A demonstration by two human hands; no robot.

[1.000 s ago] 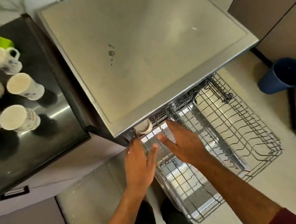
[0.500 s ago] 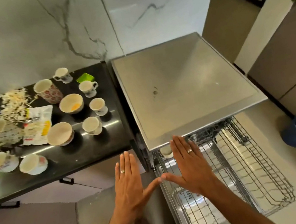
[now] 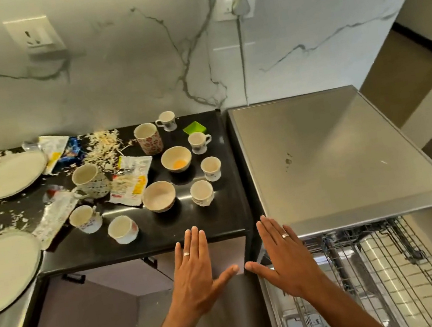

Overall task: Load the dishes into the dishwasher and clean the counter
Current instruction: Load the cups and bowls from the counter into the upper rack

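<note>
You are between loads: the dishwasher (image 3: 343,154) stands with its wire rack (image 3: 369,280) pulled out in front of it, and no dish shows on the part of the rack in view. To the left of the dishwasher, the black counter (image 3: 163,233) holds everything that remains to be loaded. Farthest from the dishwasher lie two large plates (image 3: 13,174), with torn wrappers (image 3: 130,182) and scattered shreds (image 3: 99,148) among the crockery. Closer in sit two bowls (image 3: 159,196), and nearest the dishwasher a column of small cups (image 3: 202,192), ending at a green container (image 3: 194,127) by the wall.

Your left hand (image 3: 196,276) and right hand (image 3: 287,262) both hover flat, fingers straight and spread, holding nothing, thumbs almost meeting just in front of the dishwasher's left corner.

Judging from this, your next move is a pickup. The cups beside the dishwasher look the easiest reach; grip one by its body or handle, carry it to the rack, and set it mouth down. Leave the wrappers and shreds until the dishes are gone.
</note>
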